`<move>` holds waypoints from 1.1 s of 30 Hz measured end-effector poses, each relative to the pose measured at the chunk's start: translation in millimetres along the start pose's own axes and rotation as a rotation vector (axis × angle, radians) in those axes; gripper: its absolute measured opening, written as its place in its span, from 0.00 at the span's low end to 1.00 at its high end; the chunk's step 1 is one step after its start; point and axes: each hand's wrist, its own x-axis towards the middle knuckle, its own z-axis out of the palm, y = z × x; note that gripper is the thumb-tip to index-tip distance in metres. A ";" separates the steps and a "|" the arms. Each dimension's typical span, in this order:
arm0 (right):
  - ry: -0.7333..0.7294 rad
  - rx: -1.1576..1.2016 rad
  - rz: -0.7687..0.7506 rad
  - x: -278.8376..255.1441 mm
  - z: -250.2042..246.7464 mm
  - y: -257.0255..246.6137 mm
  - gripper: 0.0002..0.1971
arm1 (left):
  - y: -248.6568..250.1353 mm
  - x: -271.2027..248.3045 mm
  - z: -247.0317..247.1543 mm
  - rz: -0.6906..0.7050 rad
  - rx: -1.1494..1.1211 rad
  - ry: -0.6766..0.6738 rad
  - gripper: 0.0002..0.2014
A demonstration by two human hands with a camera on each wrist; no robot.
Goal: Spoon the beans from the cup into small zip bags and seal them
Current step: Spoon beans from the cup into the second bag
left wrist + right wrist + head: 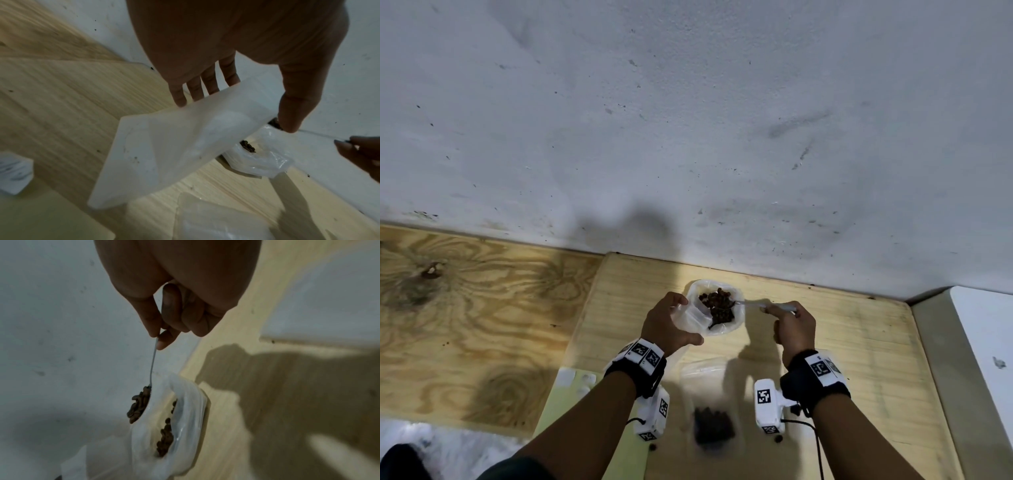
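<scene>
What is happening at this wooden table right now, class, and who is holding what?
A person is bagging beans. The right hand pinches a spoon heaped with beans over the plastic-lined cup, which has more beans inside. The left hand holds an empty small zip bag beside the cup. Nearer the person, another bag with beans in it lies on the wooden board. The spoonful has not yet gone into the held bag.
</scene>
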 end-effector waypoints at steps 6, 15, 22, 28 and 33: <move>-0.134 -0.141 -0.317 -13.4 2.6 -15.1 0.14 | 2.9 -7.5 6.5 0.043 0.027 0.001 0.36; -0.167 -0.287 -0.482 -24.1 7.7 -19.2 0.11 | 1.2 -4.0 11.5 -0.011 -0.019 -0.011 0.36; -0.045 -0.490 -0.502 -15.0 5.1 -7.2 0.16 | -0.7 4.7 9.3 -0.101 -0.038 -0.066 0.35; -0.063 -0.574 -0.429 -12.4 12.5 12.0 0.15 | -1.9 10.5 8.1 -0.134 -0.071 -0.076 0.35; -0.007 -0.417 -0.186 -9.6 23.6 26.7 0.13 | -5.3 12.1 8.0 -0.144 -0.097 -0.092 0.35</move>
